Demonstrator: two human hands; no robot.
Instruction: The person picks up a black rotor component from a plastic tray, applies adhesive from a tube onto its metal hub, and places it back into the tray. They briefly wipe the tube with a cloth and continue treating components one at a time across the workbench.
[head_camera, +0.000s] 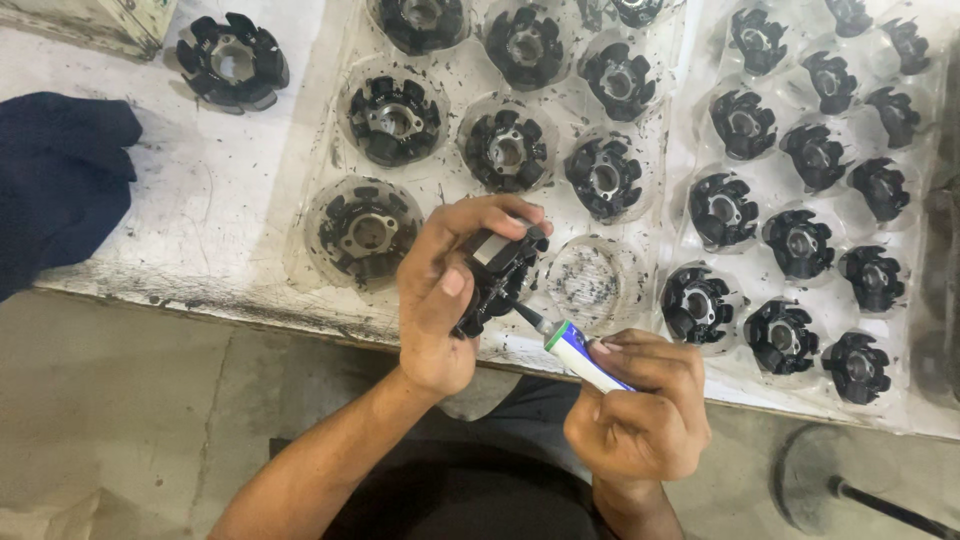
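My left hand grips a black toothed stator part, held on edge above the bench's front edge. In my right hand is a small white and blue tube with a green collar. Its dark nozzle touches the side of the held stator part. Just right of the held part, one round pocket of the clear plastic tray holds nothing.
Several more black stator parts fill two clear trays, the second tray on the right. A loose stator part lies at top left. A dark blue cloth lies at left on the white bench. A stool base stands at lower right.
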